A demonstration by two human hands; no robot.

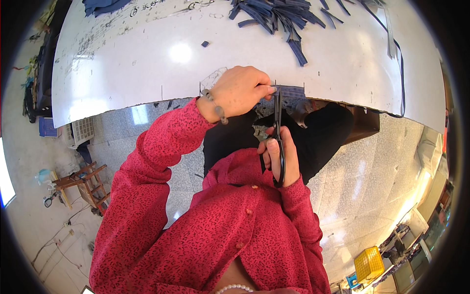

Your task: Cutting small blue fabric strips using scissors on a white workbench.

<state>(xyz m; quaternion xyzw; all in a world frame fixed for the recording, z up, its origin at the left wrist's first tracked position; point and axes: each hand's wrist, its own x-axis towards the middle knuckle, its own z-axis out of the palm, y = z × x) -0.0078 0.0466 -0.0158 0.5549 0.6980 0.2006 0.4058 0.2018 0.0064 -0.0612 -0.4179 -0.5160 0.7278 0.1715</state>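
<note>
My left hand (245, 88) is closed at the near edge of the white table, its thumb and finger pinching the left end of a dark blue fabric strip (293, 91). The strip lies along the table's edge. My right hand (289, 152), below the edge, is wrapped round the handles of black scissors (278, 117). The scissor blades point away from me and lie across the strip, just right of my left fingertips. Whether the blades are fully closed is hard to make out.
Many blue fabric strips (274, 14) lie in a pile at the far side of the white table (132, 63). A small dark scrap (205, 44) sits nearer. Folded blue cloth (103, 6) is at the far left. A wooden stool (90, 186) and yellow basket (368, 264) stand on the floor.
</note>
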